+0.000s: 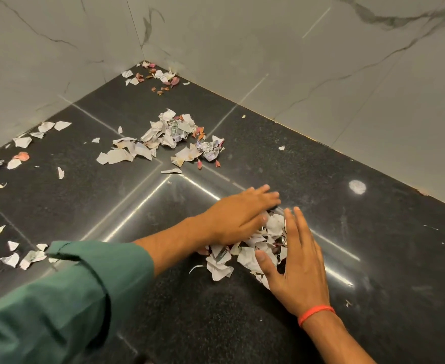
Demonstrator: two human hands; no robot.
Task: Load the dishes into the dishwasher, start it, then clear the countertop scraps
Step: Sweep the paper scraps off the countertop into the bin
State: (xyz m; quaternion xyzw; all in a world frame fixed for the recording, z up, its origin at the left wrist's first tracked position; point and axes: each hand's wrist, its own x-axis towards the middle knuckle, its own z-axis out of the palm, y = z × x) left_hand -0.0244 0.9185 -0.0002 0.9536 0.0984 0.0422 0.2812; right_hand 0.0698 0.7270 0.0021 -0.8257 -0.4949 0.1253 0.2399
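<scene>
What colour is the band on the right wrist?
Orange-red; the wrist band shows clearly in the head view.

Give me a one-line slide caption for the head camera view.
Both hands cup a pile of paper scraps on the black countertop.

Single head-worn wide-angle view, looking forward and down, close over dark countertop (321,179), facing marble wall corner (144,59).
</scene>
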